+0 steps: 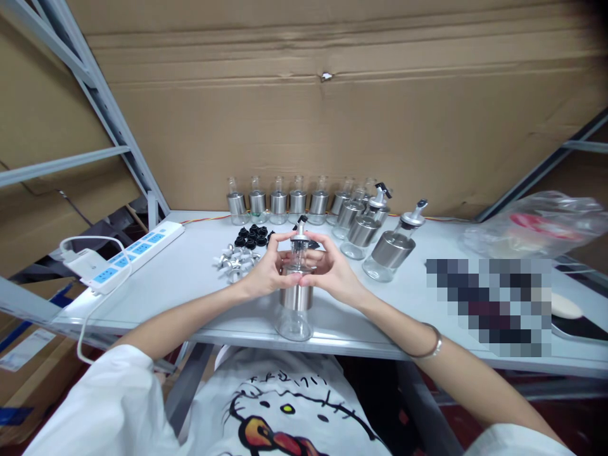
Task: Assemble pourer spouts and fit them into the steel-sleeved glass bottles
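A glass oil bottle point(297, 297) with a steel band and a silver pour spout on top stands upright at the table's front edge. My left hand point(270, 271) is closed around its upper left side, thumb on the steel band and a finger up at the spout. From the other side my right hand point(331, 269) grips it in the same way. Left of the bottle lie a pile of silver spout parts point(236, 261) and, behind them, a cluster of black caps point(251, 236). The fingers hide part of the bottle's neck.
Several bottles without spouts point(278, 201) line the back of the table. Spouted bottles point(390, 247) stand to the right. A white power strip point(137, 253) lies at left, a clear plastic bag point(536, 225) at right. Cardboard point(285, 120) walls the back.
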The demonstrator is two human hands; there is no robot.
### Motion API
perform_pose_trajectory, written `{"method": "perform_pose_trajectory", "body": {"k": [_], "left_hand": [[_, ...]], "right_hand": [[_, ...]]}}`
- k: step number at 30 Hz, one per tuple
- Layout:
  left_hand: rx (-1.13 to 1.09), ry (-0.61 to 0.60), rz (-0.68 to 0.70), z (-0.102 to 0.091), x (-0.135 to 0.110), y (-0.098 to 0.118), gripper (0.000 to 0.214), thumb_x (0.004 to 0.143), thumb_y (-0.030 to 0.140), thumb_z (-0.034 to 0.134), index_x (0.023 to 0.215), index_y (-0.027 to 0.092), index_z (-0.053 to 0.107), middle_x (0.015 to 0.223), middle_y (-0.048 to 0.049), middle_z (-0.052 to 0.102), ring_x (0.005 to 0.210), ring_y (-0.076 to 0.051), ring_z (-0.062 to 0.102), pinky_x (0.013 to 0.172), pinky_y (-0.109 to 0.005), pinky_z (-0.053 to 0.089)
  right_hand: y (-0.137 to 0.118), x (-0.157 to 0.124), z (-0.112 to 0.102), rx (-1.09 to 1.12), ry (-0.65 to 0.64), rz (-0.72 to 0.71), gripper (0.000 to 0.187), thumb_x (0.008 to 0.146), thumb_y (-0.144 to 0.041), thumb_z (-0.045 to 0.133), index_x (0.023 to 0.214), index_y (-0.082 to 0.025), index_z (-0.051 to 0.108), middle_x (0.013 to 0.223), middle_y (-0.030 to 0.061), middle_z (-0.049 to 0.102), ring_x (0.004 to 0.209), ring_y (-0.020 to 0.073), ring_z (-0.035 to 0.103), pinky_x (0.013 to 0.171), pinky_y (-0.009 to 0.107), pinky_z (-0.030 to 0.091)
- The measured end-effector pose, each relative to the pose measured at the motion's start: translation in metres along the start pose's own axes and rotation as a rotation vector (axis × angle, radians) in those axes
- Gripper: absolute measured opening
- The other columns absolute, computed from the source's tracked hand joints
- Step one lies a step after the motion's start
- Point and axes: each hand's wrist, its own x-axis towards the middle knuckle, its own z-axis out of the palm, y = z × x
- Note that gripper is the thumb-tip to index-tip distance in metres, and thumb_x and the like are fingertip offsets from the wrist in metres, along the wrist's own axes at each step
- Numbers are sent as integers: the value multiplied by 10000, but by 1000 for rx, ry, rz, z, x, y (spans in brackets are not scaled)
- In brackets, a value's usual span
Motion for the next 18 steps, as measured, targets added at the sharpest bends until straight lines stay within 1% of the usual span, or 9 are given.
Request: {"method": "perform_pose_trajectory", "body": {"k": [3,6,10,12,15,17,18], "left_hand": [[0,-5,-1,-1,0,0,823,652,459,812,1270,271,302,1032,-91,664,960,-244,686,794,-351,537],[18,-19,17,-3,-1,-1,814,656,445,814,1274,274,313,1002,-67,648,937,-229,682,788,-348,532],[66,-1,55,-3,-3,-2,840,667,428,810,1326,283,309,1027,-60,606,930,-208,660,817,-356,524],[75,2,78,-2,-3,-2,859,671,459,798,1351,299,298,1076,-69,586,937,-211,653,818,-353,524],[68,-34,150,2,-3,1,881,688,533,758,1375,329,247,1149,-84,555,974,-224,644,794,-328,530],[77,-32,169,3,-3,3,871,731,595,687,1399,334,192,1188,-102,542,966,-213,643,754,-297,533],[87,-20,156,4,-3,4,850,760,617,639,1410,333,172,1212,-112,534,933,-197,647,720,-279,534]], "right_hand": [[0,-1,2,2,10,-8,772,585,-275,875,1168,-278,369,980,38,700,984,232,698,874,435,565],[-1,-2,2,-6,6,-44,742,590,-311,873,1136,-277,371,999,44,701,995,245,695,879,457,558],[-5,-3,1,-78,-21,-72,762,610,-343,862,1179,-276,358,1052,76,683,1002,257,688,848,453,566],[-9,-3,1,-130,-24,-85,774,627,-344,852,1217,-281,355,1078,85,670,1019,261,679,850,451,564],[-15,-5,1,-171,-34,-116,783,647,-354,838,1256,-315,347,1068,68,656,1018,265,674,845,453,564],[-21,-6,2,-195,-27,-158,793,653,-389,828,1267,-343,329,1042,53,643,997,265,674,835,467,566],[-24,-7,2,-215,-5,-193,781,661,-413,817,1263,-355,323,1042,49,631,993,265,670,841,480,563]]}}
